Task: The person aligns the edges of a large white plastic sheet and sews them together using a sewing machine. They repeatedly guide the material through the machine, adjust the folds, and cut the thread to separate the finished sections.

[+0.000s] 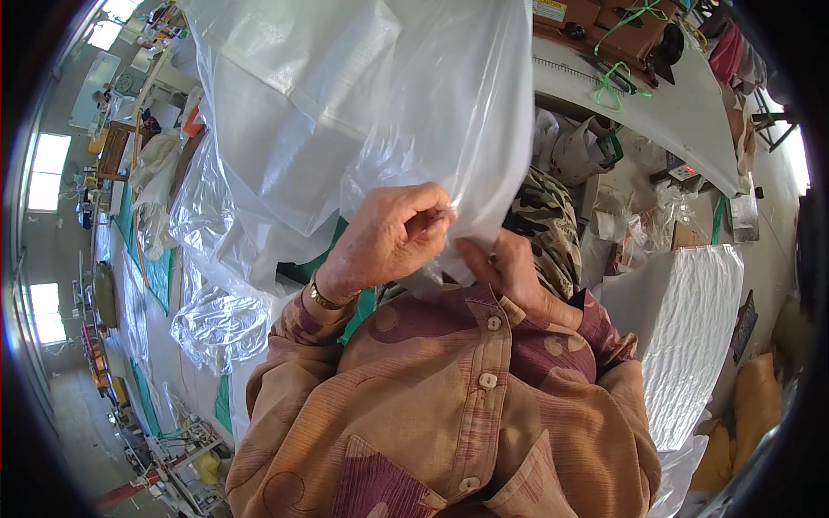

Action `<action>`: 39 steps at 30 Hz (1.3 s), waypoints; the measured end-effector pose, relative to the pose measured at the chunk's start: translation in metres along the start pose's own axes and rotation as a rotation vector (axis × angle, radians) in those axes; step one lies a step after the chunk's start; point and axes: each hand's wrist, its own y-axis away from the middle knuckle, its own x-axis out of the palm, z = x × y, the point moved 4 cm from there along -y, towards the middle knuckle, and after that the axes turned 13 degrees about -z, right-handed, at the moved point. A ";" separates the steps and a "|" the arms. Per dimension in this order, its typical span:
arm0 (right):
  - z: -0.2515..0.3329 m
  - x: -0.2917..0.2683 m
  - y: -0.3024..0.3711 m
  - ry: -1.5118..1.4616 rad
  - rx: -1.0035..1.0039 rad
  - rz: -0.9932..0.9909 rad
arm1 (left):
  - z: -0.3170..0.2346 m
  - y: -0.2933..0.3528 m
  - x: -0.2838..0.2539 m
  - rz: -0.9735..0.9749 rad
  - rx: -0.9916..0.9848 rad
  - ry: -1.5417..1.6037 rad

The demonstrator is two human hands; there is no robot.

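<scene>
Left hand [397,233] curls, fingers nearly closed, at the near edge of the white plastic sheet [345,104], its grip unclear; the right hand [514,272] pinches that edge. Right of the sheet, a brown machine [587,34] sits on a table [561,76]; left of it lies crumpled clear film [220,328].

At least 2 windows [49,173] on the left glow white. The plastic sheet [285,99] shines. Lines bend near the dark edges; faraway things look fuzzy.
</scene>
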 end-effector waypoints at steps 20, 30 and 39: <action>0.038 0.031 -0.011 0.124 -0.389 0.302 | 0.009 0.046 -0.021 -0.023 -0.006 -0.028; 0.050 0.041 -0.020 0.159 -0.432 0.349 | 0.018 0.053 -0.032 -0.058 -0.021 0.025; 0.057 0.051 -0.023 0.404 -0.540 0.545 | 0.029 0.051 -0.038 0.024 -0.336 0.153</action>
